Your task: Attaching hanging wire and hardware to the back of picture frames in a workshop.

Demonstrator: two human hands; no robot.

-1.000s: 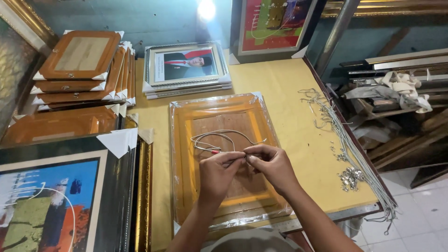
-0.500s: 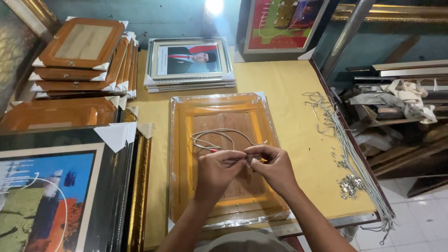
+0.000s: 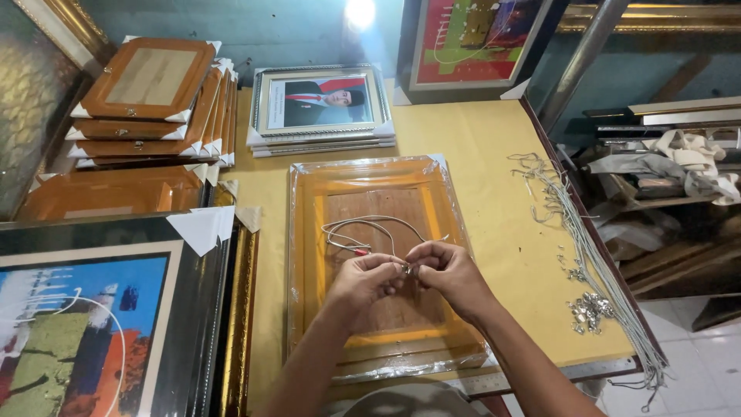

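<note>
1. The left hand (image 3: 364,279) and the right hand (image 3: 451,272) are close together, and their fingertips meet over the middle of a picture frame (image 3: 309,232)
2. Both hands pinch a tiny shiny metal piece (image 3: 406,269) between their fingertips. It is too small to tell just what it is
3. A thin grey cord (image 3: 363,225) lies in loops on the frame, just above the hands, and it runs down to where the fingers pinch
4. The picture frame is orange and lies face down on the yellow table (image 3: 486,139). It is wrapped in clear plastic, and its brown wooden back shows in the middle
5. At the far side of the table there is a short pile of silver frames (image 3: 324,139), and the top one holds a photo of a person
6. On the left, brown frames (image 3: 147,85) with white paper corners lean in a stack
7. Closer on the left there is a big black frame with a bright painting (image 3: 85,324) in it
8. Along the right edge of the table lies a bunch of grey cords (image 3: 575,232), and a small heap of silver metal bits (image 3: 588,309) sits beside it
</note>
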